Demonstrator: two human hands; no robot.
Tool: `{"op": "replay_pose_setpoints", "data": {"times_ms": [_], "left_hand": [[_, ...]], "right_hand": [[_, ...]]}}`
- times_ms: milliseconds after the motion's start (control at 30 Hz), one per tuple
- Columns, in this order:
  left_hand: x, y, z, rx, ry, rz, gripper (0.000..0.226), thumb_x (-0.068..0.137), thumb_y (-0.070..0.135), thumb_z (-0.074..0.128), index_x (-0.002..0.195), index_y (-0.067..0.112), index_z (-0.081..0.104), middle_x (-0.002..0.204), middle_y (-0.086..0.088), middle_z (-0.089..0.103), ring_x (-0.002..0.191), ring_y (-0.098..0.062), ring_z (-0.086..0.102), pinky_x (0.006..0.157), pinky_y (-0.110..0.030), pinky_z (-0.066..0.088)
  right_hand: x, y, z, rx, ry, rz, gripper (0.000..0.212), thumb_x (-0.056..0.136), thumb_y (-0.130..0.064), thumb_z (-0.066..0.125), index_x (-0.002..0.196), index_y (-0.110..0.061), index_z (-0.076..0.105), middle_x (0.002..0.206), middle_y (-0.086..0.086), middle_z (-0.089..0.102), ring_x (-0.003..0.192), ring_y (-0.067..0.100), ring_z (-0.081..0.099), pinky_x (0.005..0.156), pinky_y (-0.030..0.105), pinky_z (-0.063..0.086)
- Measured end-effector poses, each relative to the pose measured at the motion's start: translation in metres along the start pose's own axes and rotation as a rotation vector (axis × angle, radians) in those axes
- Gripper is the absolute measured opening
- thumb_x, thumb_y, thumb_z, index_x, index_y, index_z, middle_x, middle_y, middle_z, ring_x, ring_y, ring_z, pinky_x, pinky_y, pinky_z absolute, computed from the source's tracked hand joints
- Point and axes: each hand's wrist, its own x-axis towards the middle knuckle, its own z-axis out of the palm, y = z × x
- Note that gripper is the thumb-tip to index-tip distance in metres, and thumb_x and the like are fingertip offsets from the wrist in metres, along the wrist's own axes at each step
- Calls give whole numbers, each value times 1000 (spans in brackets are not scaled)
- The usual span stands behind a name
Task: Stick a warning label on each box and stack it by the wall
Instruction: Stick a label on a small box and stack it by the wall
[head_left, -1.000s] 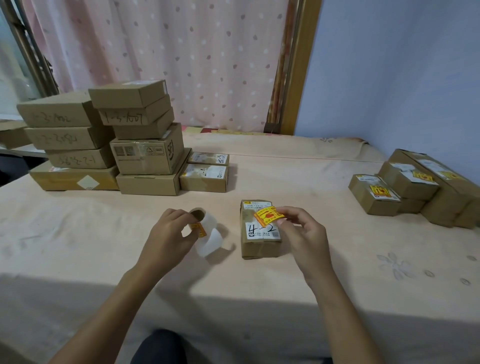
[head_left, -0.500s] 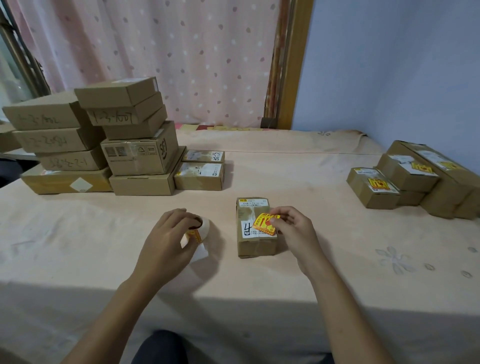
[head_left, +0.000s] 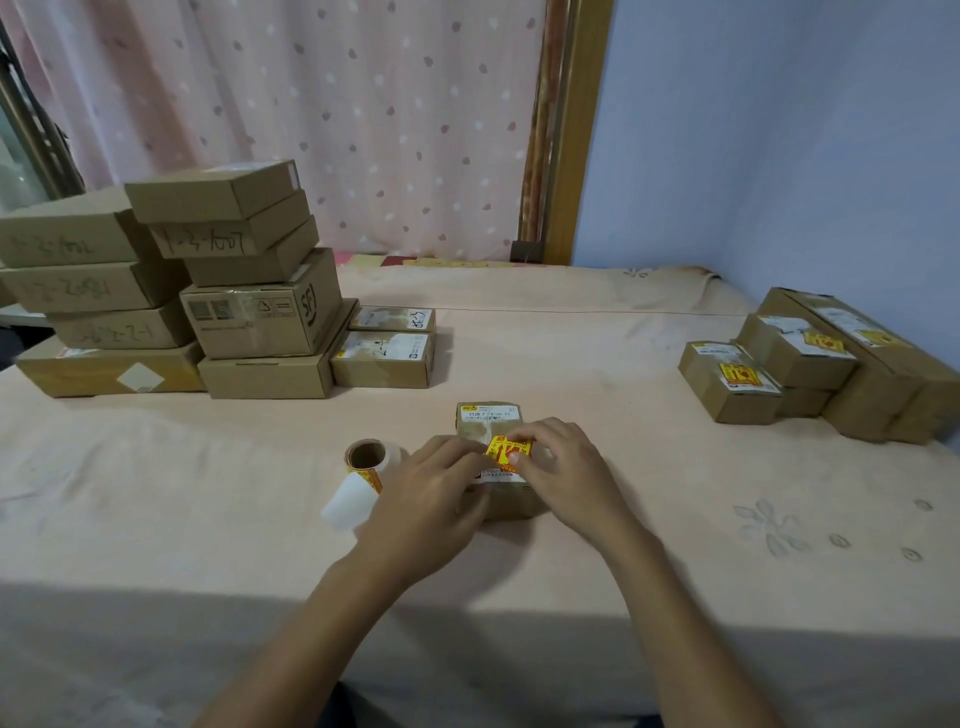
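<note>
A small brown box (head_left: 485, 418) lies in the middle of the table in front of me. A yellow and red warning label (head_left: 508, 449) sits on its top. My left hand (head_left: 434, 488) and my right hand (head_left: 563, 467) both rest on the box, fingertips pressing the label flat. The label roll (head_left: 366, 457) lies on the table just left of my left hand, with a white strip of backing paper trailing toward me. Labelled boxes (head_left: 732, 382) are stacked by the blue wall at the right.
Piles of unlabelled cardboard boxes (head_left: 249, 322) stand at the back left, with two small boxes (head_left: 384, 358) beside them. A pink cloth covers the table (head_left: 623, 519). A dotted curtain and a wooden frame stand behind.
My left hand let go of the label roll and moved right onto the box. My right hand brought the label down onto the box top, and both hands now press it.
</note>
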Motion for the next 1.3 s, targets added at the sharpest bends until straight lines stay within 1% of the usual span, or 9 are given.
{"op": "replay_pose_setpoints", "data": {"times_ms": [100,233,433,600,733,800,900,1100,1300], "left_hand": [[0,0,10,-10,-63,-21,37,100,41,49,128,22,65,135,6,61,127,-14,50,102,-26,42],[-5,-3,17,-34,-90,-40,42,101,45,46,134,23,61,141,7,57,133,-12,47,106,-22,35],[-9,2,23,-54,-46,-93,42,102,47,43,134,24,60,144,10,53,140,-9,39,113,-25,34],[-9,21,34,-233,55,-385,40,99,42,56,136,26,53,149,7,38,139,-8,36,109,-26,34],[1,37,36,-525,143,-652,63,91,31,71,141,29,34,131,19,48,114,10,50,91,-7,38],[5,38,39,-596,140,-718,80,88,33,75,151,20,27,133,16,47,113,3,52,92,-17,42],[11,43,45,-642,142,-752,86,85,36,78,151,16,27,132,11,49,106,8,54,93,-26,48],[35,77,70,-649,97,-707,58,83,37,79,131,22,50,114,21,56,93,24,55,74,-9,50],[80,118,101,-832,113,-614,56,85,23,78,135,22,53,131,10,59,115,4,57,78,-8,50]], "right_hand": [[-2,8,2,-24,19,-21,18,96,-32,65,112,-33,73,129,-15,60,121,10,49,106,30,41],[-9,11,2,44,-9,13,27,100,-36,58,123,-38,71,138,-20,57,126,7,48,111,29,39],[-36,13,1,-43,-128,-1,51,104,-54,40,153,-41,40,160,-16,37,144,4,34,117,21,25],[-49,17,-4,22,-115,50,58,102,-56,44,154,-31,40,154,-12,47,137,9,46,112,31,39],[-56,19,-19,48,-152,114,58,102,-52,48,155,-30,38,156,-10,46,142,9,41,116,30,32],[-59,23,-26,58,-159,123,57,102,-52,48,155,-31,38,156,-11,45,143,9,39,116,29,32],[-64,31,-36,84,-160,154,57,101,-51,50,154,-32,39,156,-11,45,140,9,44,115,33,37],[-68,48,-55,184,-96,208,54,94,-53,53,146,-42,44,140,-17,58,120,8,60,102,39,51],[-74,73,-96,347,141,272,51,93,-45,60,143,-40,48,134,-23,62,122,-2,58,103,36,52]]}}
